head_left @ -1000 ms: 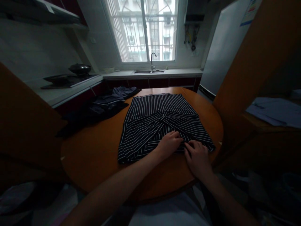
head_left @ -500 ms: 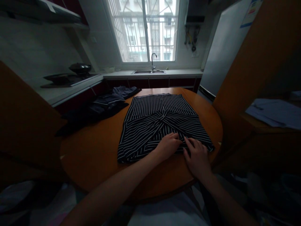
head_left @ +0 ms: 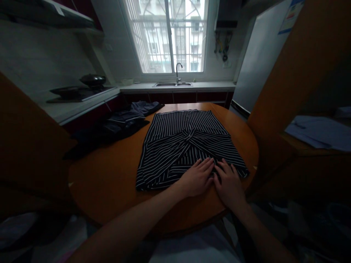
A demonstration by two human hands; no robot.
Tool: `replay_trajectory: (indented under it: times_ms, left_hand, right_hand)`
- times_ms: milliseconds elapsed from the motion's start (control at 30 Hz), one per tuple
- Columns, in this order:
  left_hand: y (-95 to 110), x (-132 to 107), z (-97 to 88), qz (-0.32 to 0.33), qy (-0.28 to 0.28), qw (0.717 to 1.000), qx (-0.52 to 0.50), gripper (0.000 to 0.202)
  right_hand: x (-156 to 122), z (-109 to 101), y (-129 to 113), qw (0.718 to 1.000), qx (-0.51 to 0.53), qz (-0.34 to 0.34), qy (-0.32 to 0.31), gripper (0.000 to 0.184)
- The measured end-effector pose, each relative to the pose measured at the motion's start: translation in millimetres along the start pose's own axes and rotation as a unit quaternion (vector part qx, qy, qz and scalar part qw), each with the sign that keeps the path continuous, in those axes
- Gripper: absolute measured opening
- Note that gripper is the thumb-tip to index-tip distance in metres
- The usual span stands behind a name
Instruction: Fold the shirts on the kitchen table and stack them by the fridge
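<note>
A black shirt with white stripes [head_left: 167,146] lies spread on the round wooden table [head_left: 109,175], its two sleeves folded inward so that they cross near the middle. My left hand [head_left: 197,176] rests flat on the shirt's near edge, fingers stretched out over the cloth. Close beside it, my right hand [head_left: 229,182] lies on the same edge with its fingers spread. Neither hand grips the fabric. The cloth under both palms is hidden.
Dark clothes [head_left: 120,122] lie heaped at the table's left edge. Beyond the table are a counter with a sink [head_left: 172,84], a stove with a wok [head_left: 93,80] and a fridge [head_left: 260,58]. Papers [head_left: 318,131] sit on a ledge at the right.
My left hand has opened from curled fingers to lying flat on the shirt. My right hand has barely shifted, and the shirt keeps its place.
</note>
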State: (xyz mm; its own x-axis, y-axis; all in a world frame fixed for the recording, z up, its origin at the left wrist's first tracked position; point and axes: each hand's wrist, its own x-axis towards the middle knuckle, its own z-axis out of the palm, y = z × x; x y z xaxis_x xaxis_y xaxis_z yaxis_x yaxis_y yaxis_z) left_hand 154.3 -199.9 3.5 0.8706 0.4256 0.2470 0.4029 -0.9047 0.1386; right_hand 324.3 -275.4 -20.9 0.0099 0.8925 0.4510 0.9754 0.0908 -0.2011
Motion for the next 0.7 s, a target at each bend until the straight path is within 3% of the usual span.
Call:
replay_trajectory:
  times_ms: [133,467,567,700]
  left_hand:
    - [0,-2,0.7,-0.005,-0.031,0.999,0.018,0.066]
    - [2,-7,4.6,-0.038,-0.012,0.998,0.039,0.065]
    - [-2,-20,-0.4,-0.051,-0.015,0.998,0.047,0.068]
    - [-13,-55,-17.1,-0.079,-0.025,0.995,0.064,0.07]
  right_hand:
    - [0,3,2,1.0,0.02,0.007,0.002,0.046]
    - [-2,3,3,0.994,0.033,-0.081,-0.06,0.06]
    - [-1,3,3,0.994,0.019,-0.089,-0.065,0.058]
    - [-2,4,3,0.995,0.013,-0.086,-0.057,0.058]
